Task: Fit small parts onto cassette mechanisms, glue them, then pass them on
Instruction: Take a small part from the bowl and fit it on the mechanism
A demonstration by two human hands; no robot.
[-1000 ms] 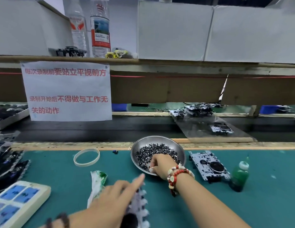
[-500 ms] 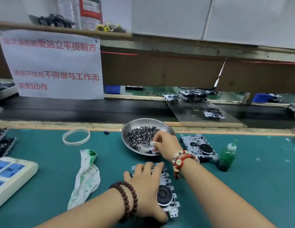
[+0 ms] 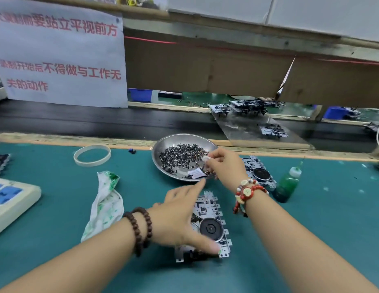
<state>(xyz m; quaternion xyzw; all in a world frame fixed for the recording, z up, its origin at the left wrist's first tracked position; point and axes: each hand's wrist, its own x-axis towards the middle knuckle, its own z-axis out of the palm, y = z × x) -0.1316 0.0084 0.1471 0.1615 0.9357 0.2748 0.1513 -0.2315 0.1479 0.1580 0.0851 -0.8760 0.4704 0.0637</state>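
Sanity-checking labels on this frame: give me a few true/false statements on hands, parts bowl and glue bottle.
1. The right hand is at the metal bowl of small parts. True.
2. The left hand rests on a cassette mechanism. True.
3. The green glue bottle is held in the left hand. False: it stands on the mat, untouched.
4. The bowl is empty. False: it holds many small parts.

Flat metal cassette mechanism [image 3: 212, 216] near steel bowl [image 3: 163, 144] of small parts [image 3: 180, 157]
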